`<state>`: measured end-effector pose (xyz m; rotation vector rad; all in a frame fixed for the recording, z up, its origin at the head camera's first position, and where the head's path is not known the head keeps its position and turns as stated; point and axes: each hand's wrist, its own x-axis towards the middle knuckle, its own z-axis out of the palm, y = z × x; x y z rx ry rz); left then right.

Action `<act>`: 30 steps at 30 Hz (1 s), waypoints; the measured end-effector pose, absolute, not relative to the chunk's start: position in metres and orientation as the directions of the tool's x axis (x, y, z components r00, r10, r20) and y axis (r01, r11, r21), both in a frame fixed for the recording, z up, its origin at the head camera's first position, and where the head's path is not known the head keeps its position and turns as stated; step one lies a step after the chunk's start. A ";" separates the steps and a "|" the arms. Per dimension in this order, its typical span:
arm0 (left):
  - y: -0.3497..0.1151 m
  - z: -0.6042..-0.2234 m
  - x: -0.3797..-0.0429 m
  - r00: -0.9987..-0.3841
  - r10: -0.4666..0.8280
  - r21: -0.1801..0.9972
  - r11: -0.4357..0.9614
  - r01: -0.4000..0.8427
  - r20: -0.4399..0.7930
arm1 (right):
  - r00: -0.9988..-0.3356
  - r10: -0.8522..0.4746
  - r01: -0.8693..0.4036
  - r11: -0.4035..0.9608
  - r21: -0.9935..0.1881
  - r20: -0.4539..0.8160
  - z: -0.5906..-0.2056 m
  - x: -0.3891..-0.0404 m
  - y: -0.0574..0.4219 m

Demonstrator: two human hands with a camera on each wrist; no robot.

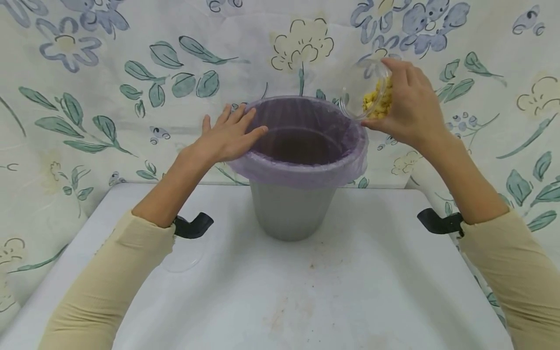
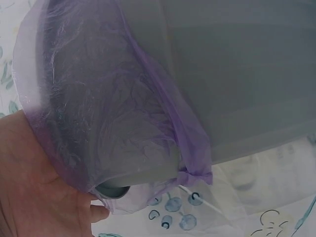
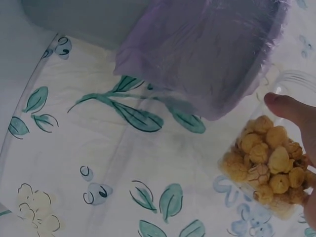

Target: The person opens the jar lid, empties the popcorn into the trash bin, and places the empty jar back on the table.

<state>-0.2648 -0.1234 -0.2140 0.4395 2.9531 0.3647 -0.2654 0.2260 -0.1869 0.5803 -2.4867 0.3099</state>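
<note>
Bin is smooth matt plastic, bag thin crinkly glossy plastic film, jar clear smooth shiny plastic, popcorn rough and bumpy, table smooth with a faint sheen, sleeves matt textured cloth, wrist mounts matt plastic, backdrop looks like matt, lightly wrinkled cloth.

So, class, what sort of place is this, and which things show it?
Probably a staged recording corner: a floral-print backdrop rises behind a white tabletop, a grey wastebasket stands on it, and two black wrist-worn devices show.
</note>
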 end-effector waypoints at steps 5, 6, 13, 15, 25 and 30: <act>-0.123 -0.214 -0.265 -0.950 0.300 0.252 0.929 0.270 -0.090 | -0.726 -0.365 -0.474 0.880 -0.039 0.583 -0.186 -0.267 0.224; -0.123 -0.214 -0.265 -0.949 0.300 0.251 0.930 0.270 -0.092 | -0.723 -0.370 -0.476 0.879 -0.032 0.584 -0.186 -0.267 0.224; -0.122 -0.213 -0.265 -0.948 0.300 0.245 0.932 0.267 -0.108 | -0.702 -0.410 -0.494 0.870 0.018 0.582 -0.186 -0.267 0.222; -0.122 -0.213 -0.264 -0.948 0.300 0.244 0.932 0.268 -0.104 | -0.692 -0.428 -0.499 0.866 0.043 0.582 -0.186 -0.268 0.222; -0.122 -0.213 -0.264 -0.949 0.301 0.242 0.931 0.271 -0.094 | -0.641 -0.494 -0.523 0.841 0.137 0.588 -0.187 -0.273 0.220; -0.121 -0.214 -0.265 -0.949 0.299 0.247 0.931 0.269 -0.096 | -0.651 -0.500 -0.517 0.843 0.149 0.571 -0.188 -0.274 0.220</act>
